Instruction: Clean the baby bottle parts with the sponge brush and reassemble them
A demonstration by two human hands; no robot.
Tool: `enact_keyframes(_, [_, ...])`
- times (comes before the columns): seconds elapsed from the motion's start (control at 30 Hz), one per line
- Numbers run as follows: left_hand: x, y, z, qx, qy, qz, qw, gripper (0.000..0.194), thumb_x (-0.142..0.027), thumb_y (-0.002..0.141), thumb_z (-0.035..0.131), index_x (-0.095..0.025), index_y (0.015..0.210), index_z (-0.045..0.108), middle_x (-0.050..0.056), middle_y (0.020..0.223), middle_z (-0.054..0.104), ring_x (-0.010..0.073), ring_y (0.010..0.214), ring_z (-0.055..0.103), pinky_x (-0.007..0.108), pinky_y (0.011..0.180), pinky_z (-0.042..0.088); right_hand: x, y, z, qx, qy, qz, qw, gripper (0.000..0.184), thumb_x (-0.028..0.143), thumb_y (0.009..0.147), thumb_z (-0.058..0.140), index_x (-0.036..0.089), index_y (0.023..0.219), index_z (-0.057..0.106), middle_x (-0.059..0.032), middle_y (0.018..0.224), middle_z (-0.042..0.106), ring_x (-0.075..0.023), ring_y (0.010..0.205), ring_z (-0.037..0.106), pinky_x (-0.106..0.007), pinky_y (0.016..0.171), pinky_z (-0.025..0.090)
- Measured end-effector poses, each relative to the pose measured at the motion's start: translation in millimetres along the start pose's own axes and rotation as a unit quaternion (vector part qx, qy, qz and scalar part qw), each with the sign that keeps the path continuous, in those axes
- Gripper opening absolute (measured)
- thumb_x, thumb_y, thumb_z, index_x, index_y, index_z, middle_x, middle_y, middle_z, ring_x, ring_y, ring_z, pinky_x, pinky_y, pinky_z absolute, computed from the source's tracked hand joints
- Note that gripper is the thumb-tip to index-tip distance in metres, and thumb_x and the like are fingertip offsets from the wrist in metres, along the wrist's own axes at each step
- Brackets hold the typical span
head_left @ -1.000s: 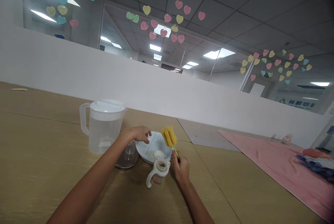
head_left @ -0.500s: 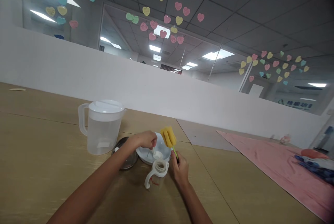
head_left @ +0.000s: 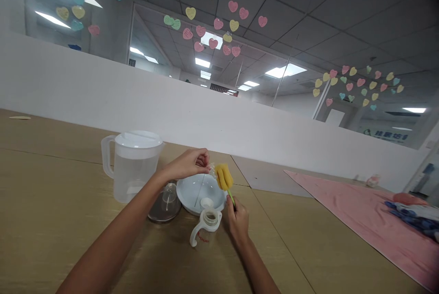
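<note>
My right hand (head_left: 238, 221) is closed round the green handle of a sponge bottle brush (head_left: 224, 177), whose yellow head points up. Above the bowl, my left hand (head_left: 192, 164) pinches a small clear piece (head_left: 213, 170) beside the sponge; its exact kind is too small to make out. A pale blue-white bowl (head_left: 187, 193) stands below, with a white ring-shaped cap (head_left: 206, 202) at its near side. A thin line runs from under my left hand into the bowl; whether I hold it, I cannot tell. In front stands an uncovered clear bottle (head_left: 206, 230) with a white handle.
At the left is a lidded clear pitcher (head_left: 135, 166). Between it and the bowl lies a dark round dish (head_left: 161, 214) with a clear dome-shaped cover (head_left: 170, 195). A pink cloth (head_left: 350, 211) covers the right side of the table, under bundled fabric (head_left: 413, 214). A white wall stands behind.
My left hand has risen out of the bowl, away from the white cap, and now holds the small clear piece near the sponge. My right hand and the brush have hardly moved.
</note>
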State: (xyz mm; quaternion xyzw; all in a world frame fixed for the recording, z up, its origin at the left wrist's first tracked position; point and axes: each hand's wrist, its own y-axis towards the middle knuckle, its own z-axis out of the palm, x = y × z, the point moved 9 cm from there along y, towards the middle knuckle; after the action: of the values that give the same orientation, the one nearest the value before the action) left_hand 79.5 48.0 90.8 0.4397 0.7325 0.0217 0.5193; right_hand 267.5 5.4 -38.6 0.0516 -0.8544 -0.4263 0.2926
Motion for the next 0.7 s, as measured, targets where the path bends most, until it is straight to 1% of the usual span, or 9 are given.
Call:
enact_keyframes(0.1, [-7.6, 0.0, -3.6, -0.025, -0.007, 0.021, 0.999, 0.018, -0.027, 0.073, 0.064, -0.019, 0.083, 0.052, 0.0, 0.079, 0.062, 0.0152, 0.08, 0.061, 0.028, 0.074, 0.049, 4.4, -0.9, 0.9, 0.006, -0.019, -0.026, 0.999, 0.047, 0.048, 0.091, 0.033, 0.018, 0.058, 0.048, 0.0029, 0.047, 0.045, -0.0097, 0.044, 0.041, -0.02, 0.047, 0.029])
enact_keyframes(0.17, [-10.7, -0.4, -5.9, -0.044, 0.019, 0.027, 0.999, 0.017, -0.028, 0.076, 0.061, -0.019, 0.089, 0.054, 0.001, 0.081, 0.063, 0.0159, 0.081, 0.062, 0.029, 0.076, 0.05, 9.6, -2.7, 3.0, 0.012, -0.028, -0.055, 0.998, 0.046, 0.046, 0.091, 0.035, 0.018, 0.058, 0.049, 0.003, 0.047, 0.045, -0.0092, 0.044, 0.041, -0.02, 0.047, 0.029])
enact_keyframes(0.23, [-10.8, -1.0, -8.8, -0.063, 0.075, 0.024, 0.995, 0.019, -0.028, 0.08, 0.057, -0.02, 0.097, 0.056, 0.002, 0.082, 0.064, 0.0159, 0.08, 0.063, 0.028, 0.076, 0.05, 14.0, -4.8, 5.1, 0.017, -0.028, -0.079, 0.996, 0.045, 0.043, 0.092, 0.036, 0.017, 0.059, 0.05, 0.0028, 0.047, 0.046, -0.0087, 0.044, 0.042, -0.019, 0.048, 0.029])
enact_keyframes(0.3, [-8.0, -1.7, -11.8, -0.078, 0.152, 0.017, 0.985, 0.024, -0.026, 0.082, 0.053, -0.021, 0.105, 0.057, 0.002, 0.083, 0.065, 0.0161, 0.079, 0.062, 0.028, 0.075, 0.049, 16.5, -6.3, 5.7, 0.017, -0.023, -0.093, 0.995, 0.043, 0.041, 0.092, 0.036, 0.017, 0.06, 0.051, 0.0023, 0.048, 0.048, -0.0084, 0.045, 0.043, -0.019, 0.048, 0.03])
enact_keyframes(0.4, [1.8, -2.1, -15.6, -0.083, 0.269, 0.001, 0.96, 0.033, -0.019, 0.085, 0.046, -0.022, 0.116, 0.057, 0.005, 0.095, 0.065, 0.0182, 0.088, 0.061, 0.029, 0.08, 0.048, 16.7, -6.4, 2.1, 0.0, -0.013, -0.096, 0.995, 0.042, 0.039, 0.092, 0.036, 0.016, 0.06, 0.051, 0.0021, 0.049, 0.048, -0.0082, 0.045, 0.043, -0.019, 0.049, 0.031])
enact_keyframes(0.47, [12.3, -1.7, -16.6, -0.069, 0.324, -0.016, 0.944, 0.036, -0.013, 0.085, 0.04, -0.021, 0.113, 0.061, 0.007, 0.103, 0.063, 0.0196, 0.094, 0.059, 0.03, 0.084, 0.046, 14.6, -5.3, -1.9, -0.018, -0.012, -0.087, 0.996, 0.043, 0.04, 0.092, 0.036, 0.017, 0.059, 0.05, 0.0026, 0.048, 0.046, -0.008, 0.045, 0.041, -0.019, 0.048, 0.03])
enact_keyframes(0.53, [23.0, -1.2, -16.3, -0.046, 0.354, -0.031, 0.933, 0.038, -0.007, 0.083, 0.037, -0.02, 0.105, 0.066, 0.008, 0.102, 0.061, 0.0198, 0.095, 0.059, 0.03, 0.086, 0.045, 11.6, -4.1, -4.9, -0.03, -0.011, -0.071, 0.997, 0.044, 0.042, 0.092, 0.036, 0.017, 0.057, 0.048, 0.0031, 0.047, 0.045, -0.0078, 0.044, 0.039, -0.019, 0.047, 0.029])
enact_keyframes(0.6, [29.5, -1.2, -16.3, -0.031, 0.362, -0.037, 0.931, 0.04, -0.004, 0.08, 0.037, -0.02, 0.103, 0.067, 0.007, 0.099, 0.059, 0.0189, 0.093, 0.058, 0.029, 0.086, 0.045, 8.5, -3.1, -6.0, -0.032, -0.006, -0.054, 0.998, 0.045, 0.043, 0.091, 0.036, 0.018, 0.056, 0.048, 0.0035, 0.046, 0.044, -0.0077, 0.044, 0.037, -0.02, 0.046, 0.029])
enact_keyframes(0.7, [27.9, -2.1, -18.2, -0.031, 0.352, -0.035, 0.935, 0.04, -0.004, 0.077, 0.04, -0.02, 0.105, 0.063, 0.006, 0.1, 0.056, 0.0179, 0.091, 0.057, 0.029, 0.085, 0.045, 6.3, -2.4, -6.2, -0.03, -0.001, -0.035, 0.999, 0.045, 0.045, 0.091, 0.036, 0.018, 0.055, 0.047, 0.0039, 0.046, 0.043, -0.008, 0.044, 0.036, -0.02, 0.046, 0.028])
